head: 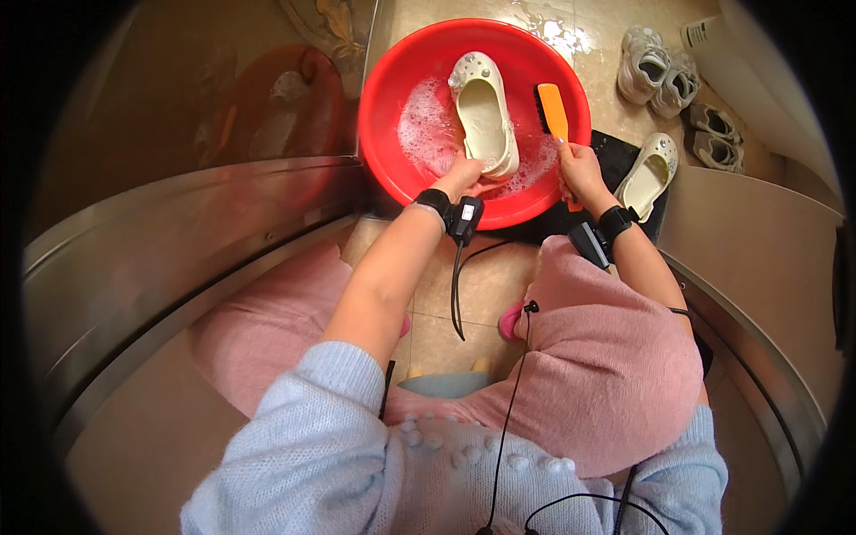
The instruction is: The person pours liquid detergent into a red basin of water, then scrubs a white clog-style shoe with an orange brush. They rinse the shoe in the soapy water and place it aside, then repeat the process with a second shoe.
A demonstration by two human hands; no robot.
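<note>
A red plastic basin (401, 60) holds sudsy water. My left hand (464, 175) grips a cream clog (483, 117) by its heel; the toe points away from me, the opening faces up, and small charms dot its upper. In my right hand (580, 170) is the handle of a scrub brush (553, 110) with an orange back and dark bristles, held over the basin's right side, apart from the clog. A matching cream clog (647, 177) lies outside the basin, right of my right hand, on a black mat (612, 157).
White sneakers (659, 73) and a pair of darker shoes (717, 137) stand on the tiled floor (595, 20) at the upper right. Curved metallic panels (200, 207) flank me on both sides. Wet patches shine behind the basin. Black cables hang from my wrist device and across my front.
</note>
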